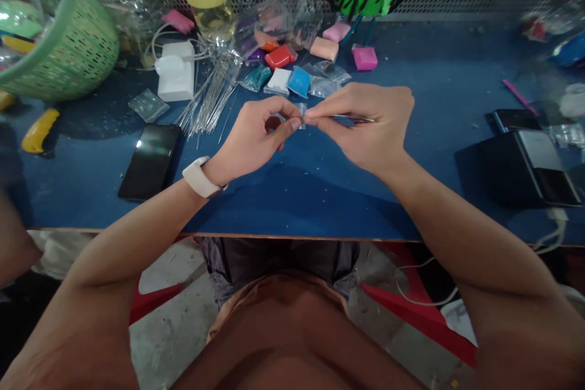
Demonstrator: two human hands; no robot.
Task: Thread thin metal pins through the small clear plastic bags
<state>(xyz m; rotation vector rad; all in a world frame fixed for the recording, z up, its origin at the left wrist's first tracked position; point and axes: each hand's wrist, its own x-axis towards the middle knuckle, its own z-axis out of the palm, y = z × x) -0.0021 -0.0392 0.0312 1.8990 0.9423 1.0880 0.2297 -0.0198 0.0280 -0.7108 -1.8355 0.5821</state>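
Observation:
Both my hands meet above the blue table (311, 195). My left hand (256, 137), with a white watch on its wrist, pinches a small pale blue piece (301, 113) between thumb and fingers. My right hand (370, 125) pinches the same piece from the right and also holds a thin metal wire (354, 118) that runs back across its palm. Fingers hide most of the piece.
A bundle of metal wires (208, 100) and several small coloured packets (299, 80) lie beyond the hands. A black phone (150, 159) lies at left, a green basket (59, 30) at far left, a black case (525, 167) at right. Another person's arm (11, 237) shows at the left edge.

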